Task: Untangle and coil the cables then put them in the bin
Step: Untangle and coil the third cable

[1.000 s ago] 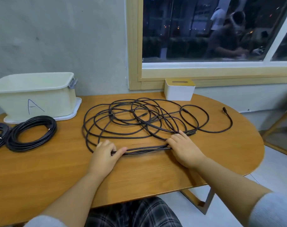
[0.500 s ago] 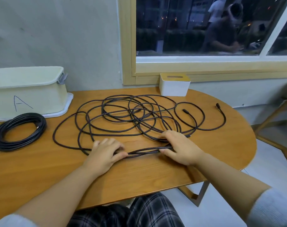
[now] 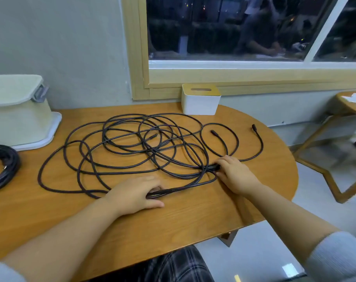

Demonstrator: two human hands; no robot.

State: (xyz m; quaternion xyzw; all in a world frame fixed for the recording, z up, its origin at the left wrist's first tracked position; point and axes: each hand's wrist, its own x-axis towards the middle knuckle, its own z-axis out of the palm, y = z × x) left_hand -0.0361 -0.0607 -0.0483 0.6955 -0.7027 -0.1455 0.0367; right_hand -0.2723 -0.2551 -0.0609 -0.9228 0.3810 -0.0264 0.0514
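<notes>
A tangle of black cable (image 3: 144, 147) lies spread in loose loops over the middle of the wooden table (image 3: 193, 216). My left hand (image 3: 136, 192) grips a bundle of strands at the tangle's near edge. My right hand (image 3: 236, 174) grips gathered strands at the tangle's right side. Two loose plug ends (image 3: 254, 127) lie to the right. A cream bin (image 3: 16, 117) stands at the back left on a white lid. A coiled black cable (image 3: 2, 165) lies in front of the bin, cut off by the frame edge.
A white box with a yellow slotted top (image 3: 200, 100) stands against the wall below the window. A wooden stool or side table (image 3: 344, 143) is off the table's right end. The table's rounded right edge is close to my right hand.
My right hand has moved right and further away along the cable to the gathered strands. The loops have spread wider to the left. The view has shifted right, so the bin and coil sit at the frame edge.
</notes>
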